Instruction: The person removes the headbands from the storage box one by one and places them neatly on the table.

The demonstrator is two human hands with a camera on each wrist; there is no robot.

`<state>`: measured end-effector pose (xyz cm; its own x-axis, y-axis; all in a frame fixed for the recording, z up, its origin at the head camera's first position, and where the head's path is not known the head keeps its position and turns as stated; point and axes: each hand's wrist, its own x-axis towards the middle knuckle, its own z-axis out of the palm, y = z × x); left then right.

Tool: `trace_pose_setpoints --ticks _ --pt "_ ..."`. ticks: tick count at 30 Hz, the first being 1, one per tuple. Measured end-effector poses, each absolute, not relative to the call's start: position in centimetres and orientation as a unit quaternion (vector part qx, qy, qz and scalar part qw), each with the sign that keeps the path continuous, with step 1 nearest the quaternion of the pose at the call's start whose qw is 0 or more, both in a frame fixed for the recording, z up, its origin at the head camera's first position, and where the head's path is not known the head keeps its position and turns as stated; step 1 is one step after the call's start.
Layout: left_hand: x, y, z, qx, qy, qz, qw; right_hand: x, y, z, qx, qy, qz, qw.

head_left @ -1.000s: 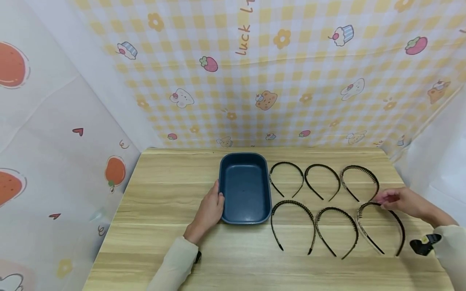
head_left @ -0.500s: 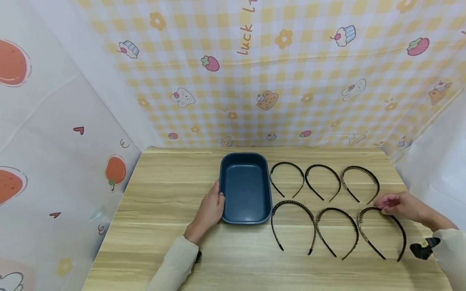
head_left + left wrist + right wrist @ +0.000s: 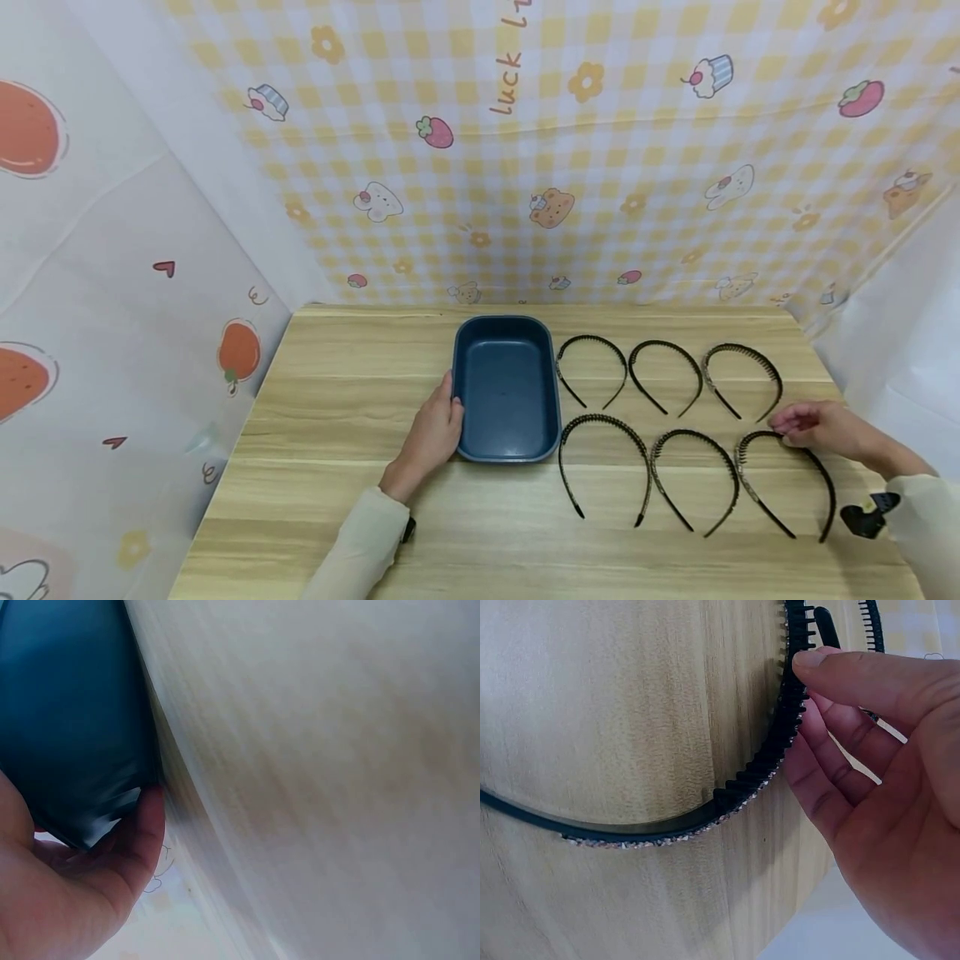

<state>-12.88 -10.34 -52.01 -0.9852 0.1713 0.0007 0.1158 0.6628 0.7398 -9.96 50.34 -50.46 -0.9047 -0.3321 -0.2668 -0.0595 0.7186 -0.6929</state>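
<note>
A dark blue rectangular plastic box stands on the table with nothing inside. My left hand grips its left side, the thumb near the rim; in the left wrist view the fingers curl against the outer wall. At the right, my right hand pinches the top of a toothed black headband in the front row. The right wrist view shows thumb and fingers on its comb teeth, with glittery trim along the outer edge. That headband lies nearly flat; whether it touches the table throughout I cannot tell.
Beside the box lie a front-left headband and a front-middle headband. Behind them are a back-left headband, a back-middle headband and a back-right headband. A checked cloth hangs behind the wooden table.
My right hand has moved slightly toward the front edge, and the pinched headband has shifted the same way. The left hand and the box have stayed in place.
</note>
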Motion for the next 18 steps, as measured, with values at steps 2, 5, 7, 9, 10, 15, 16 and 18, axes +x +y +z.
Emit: trace_pose_setpoints --ticks 2,5,7,9,10,15,16,18 --pt "-12.9 -10.3 -52.1 0.081 0.911 0.404 0.034 -9.8 50.3 -50.4 -0.101 0.906 -0.360 0.196" --pt "-13.0 -10.3 -52.1 0.082 0.912 0.400 0.034 -9.7 50.3 -50.5 -0.098 0.904 -0.364 0.200" --pt "-13.0 -10.3 -52.2 0.084 0.911 0.402 0.033 -9.7 50.4 -50.5 -0.100 0.902 -0.368 0.200" --pt "-13.1 -10.3 -52.1 0.084 0.910 0.404 0.035 -9.8 50.4 -50.5 -0.106 0.903 -0.366 0.198" --pt "-13.1 -10.4 -52.1 0.084 0.909 0.406 0.037 -9.8 50.4 -50.4 -0.108 0.905 -0.362 0.195" --pt "-13.3 -11.2 -51.5 0.083 0.906 0.410 0.060 -10.1 49.2 -49.0 -0.096 0.951 -0.271 0.118" --pt "-13.4 -11.5 -51.2 0.085 0.911 0.400 0.059 -10.2 48.6 -48.5 -0.090 0.961 -0.242 0.095" --pt "-13.6 -12.2 -50.4 0.094 0.925 0.363 0.053 -10.3 47.0 -47.7 -0.079 0.979 -0.180 0.045"
